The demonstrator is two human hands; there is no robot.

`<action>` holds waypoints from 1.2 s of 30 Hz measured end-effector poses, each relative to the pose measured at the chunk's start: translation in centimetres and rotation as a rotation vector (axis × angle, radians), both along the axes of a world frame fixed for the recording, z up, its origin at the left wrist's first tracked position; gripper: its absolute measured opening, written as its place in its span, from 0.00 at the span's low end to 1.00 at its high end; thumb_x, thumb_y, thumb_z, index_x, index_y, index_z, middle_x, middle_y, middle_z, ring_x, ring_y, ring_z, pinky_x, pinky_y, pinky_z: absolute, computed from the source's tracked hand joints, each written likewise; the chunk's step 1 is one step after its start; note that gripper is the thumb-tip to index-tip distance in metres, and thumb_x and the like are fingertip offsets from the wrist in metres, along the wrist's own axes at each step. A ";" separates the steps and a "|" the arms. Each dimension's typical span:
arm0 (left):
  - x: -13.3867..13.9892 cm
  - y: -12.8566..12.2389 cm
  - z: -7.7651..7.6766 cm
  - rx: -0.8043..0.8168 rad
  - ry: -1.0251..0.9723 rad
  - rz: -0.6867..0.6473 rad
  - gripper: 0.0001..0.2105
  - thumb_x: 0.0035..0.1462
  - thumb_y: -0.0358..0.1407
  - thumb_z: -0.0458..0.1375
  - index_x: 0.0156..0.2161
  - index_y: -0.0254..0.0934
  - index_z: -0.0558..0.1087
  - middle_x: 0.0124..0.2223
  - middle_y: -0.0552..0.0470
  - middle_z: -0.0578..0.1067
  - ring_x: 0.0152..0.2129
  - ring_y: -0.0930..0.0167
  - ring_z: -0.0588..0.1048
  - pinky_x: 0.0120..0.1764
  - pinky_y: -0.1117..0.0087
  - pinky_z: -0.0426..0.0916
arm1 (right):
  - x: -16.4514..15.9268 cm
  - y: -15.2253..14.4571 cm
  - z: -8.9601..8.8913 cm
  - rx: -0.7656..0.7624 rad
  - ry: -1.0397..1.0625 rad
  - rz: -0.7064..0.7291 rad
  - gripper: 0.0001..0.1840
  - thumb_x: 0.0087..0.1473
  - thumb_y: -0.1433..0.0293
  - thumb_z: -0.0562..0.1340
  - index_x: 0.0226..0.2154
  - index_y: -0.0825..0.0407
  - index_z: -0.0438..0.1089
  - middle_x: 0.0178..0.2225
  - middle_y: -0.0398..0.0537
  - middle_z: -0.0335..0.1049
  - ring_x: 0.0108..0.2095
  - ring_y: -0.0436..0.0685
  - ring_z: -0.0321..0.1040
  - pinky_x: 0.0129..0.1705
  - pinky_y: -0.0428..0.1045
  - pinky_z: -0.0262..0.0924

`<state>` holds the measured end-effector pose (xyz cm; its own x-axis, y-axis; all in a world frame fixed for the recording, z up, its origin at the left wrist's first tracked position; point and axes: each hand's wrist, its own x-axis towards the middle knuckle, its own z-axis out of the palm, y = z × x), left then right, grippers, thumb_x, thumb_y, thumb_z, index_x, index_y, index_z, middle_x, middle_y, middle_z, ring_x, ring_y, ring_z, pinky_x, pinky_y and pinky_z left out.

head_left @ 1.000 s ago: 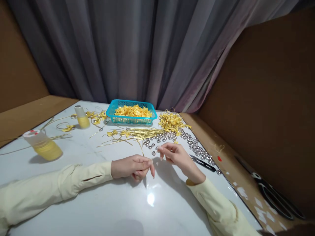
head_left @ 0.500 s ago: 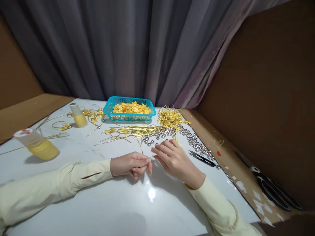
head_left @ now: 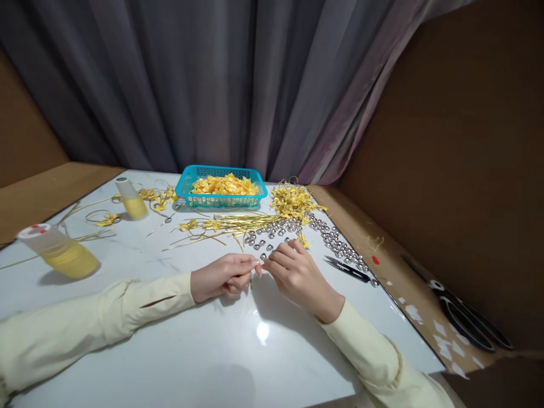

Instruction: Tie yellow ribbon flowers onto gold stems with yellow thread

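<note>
My left hand (head_left: 224,276) is closed in a pinch above the middle of the white tabletop. A thin gold wire (head_left: 241,245) runs up behind its fingers, and a short yellowish bit shows below them. My right hand (head_left: 297,279) has its thumb and fingertips pressed together, meeting the left fingertips. Whatever it pinches is too small and hidden to make out. Just beyond the hands lie loose silver beads (head_left: 283,228) and a bundle of gold wire stems (head_left: 244,222). The stems end in a cluster of yellow ribbon flowers (head_left: 293,202).
A blue basket (head_left: 225,202) of yellow petal pieces stands at the back. Two yellow thread spools (head_left: 70,258) stand left. Small thread snips (head_left: 347,269) lie right of my right hand; large scissors (head_left: 463,317) and white scraps lie past the tabletop's right edge.
My right hand has moved slightly left and its fingers have closed in to meet the left fingertips. The view has shifted a little; the other things lie as before.
</note>
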<state>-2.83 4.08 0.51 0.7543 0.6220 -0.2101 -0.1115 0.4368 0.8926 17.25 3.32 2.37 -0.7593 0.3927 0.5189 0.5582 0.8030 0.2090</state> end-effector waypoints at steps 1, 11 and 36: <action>0.0 0.0 0.0 -0.005 0.007 0.018 0.15 0.57 0.46 0.58 0.35 0.35 0.65 0.14 0.67 0.49 0.11 0.81 0.41 0.16 0.78 0.40 | 0.0 0.1 -0.1 -0.007 0.005 -0.004 0.14 0.61 0.80 0.53 0.26 0.55 0.69 0.23 0.47 0.66 0.30 0.55 0.56 0.35 0.51 0.46; 0.0 0.4 -0.7 -0.052 -0.028 0.071 0.11 0.60 0.42 0.54 0.33 0.35 0.64 0.15 0.66 0.49 0.12 0.81 0.40 0.15 0.81 0.40 | -0.1 0.1 -0.4 -0.081 0.041 0.003 0.12 0.57 0.80 0.54 0.26 0.55 0.69 0.23 0.46 0.67 0.30 0.54 0.56 0.34 0.51 0.45; 0.2 -0.7 -0.4 0.528 0.361 0.324 0.17 0.56 0.46 0.55 0.36 0.31 0.76 0.15 0.62 0.53 0.14 0.77 0.51 0.18 0.74 0.44 | -1.4 -0.6 -0.1 -0.694 0.370 -0.128 0.13 0.58 0.74 0.58 0.23 0.55 0.68 0.22 0.43 0.67 0.25 0.50 0.60 0.34 0.47 0.51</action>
